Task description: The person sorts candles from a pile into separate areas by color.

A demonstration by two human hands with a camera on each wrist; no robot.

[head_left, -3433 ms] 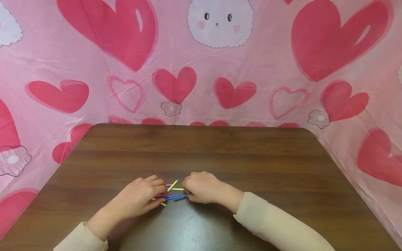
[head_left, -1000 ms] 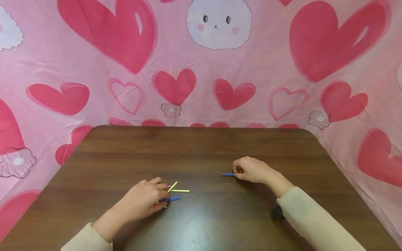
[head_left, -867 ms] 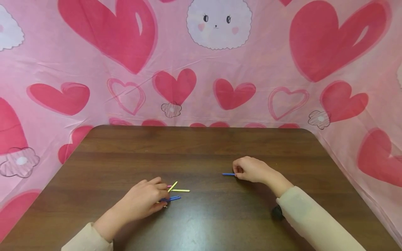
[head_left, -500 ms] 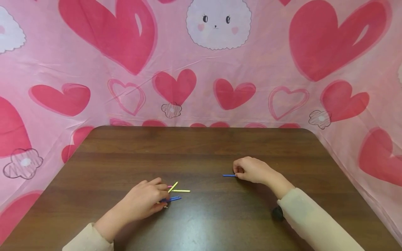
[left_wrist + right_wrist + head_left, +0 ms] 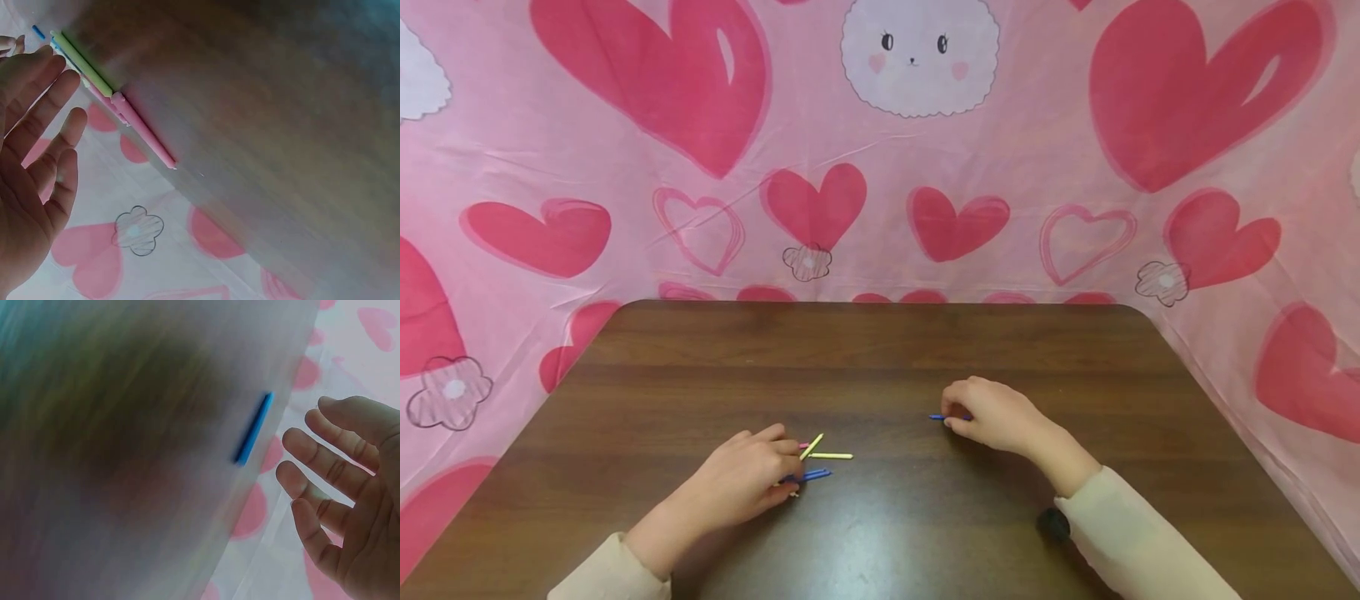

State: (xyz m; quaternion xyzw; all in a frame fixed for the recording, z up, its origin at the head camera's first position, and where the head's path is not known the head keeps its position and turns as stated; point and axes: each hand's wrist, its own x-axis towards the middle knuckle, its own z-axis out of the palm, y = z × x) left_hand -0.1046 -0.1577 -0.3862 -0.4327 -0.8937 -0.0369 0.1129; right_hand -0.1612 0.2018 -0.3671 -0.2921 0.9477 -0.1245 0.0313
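A single blue candle (image 5: 936, 417), thin as a birthday candle, lies on the table right of the middle. My right hand (image 5: 992, 414) is just over it with fingers loosely bent; in the right wrist view the fingers are spread apart, clear of the blue candle (image 5: 255, 430). On the left, my left hand (image 5: 745, 471) hovers low over a small pile, its fingers relaxed around nothing. Yellow candles (image 5: 832, 456) and blue candles (image 5: 817, 475) stick out past the fingertips. Pink candles (image 5: 147, 131) show in the left wrist view, one with a pale wick tip.
The brown wood-grain table (image 5: 880, 350) runs back to a pink cloth (image 5: 895, 150) printed with hearts. A dark round object (image 5: 1054, 524) is under the right sleeve (image 5: 1127, 525).
The right hand went from the pile to the right with the blue candle, then loosened its pinch and shifted slightly left; the candle lies on the table. The left hand stays nearly still.
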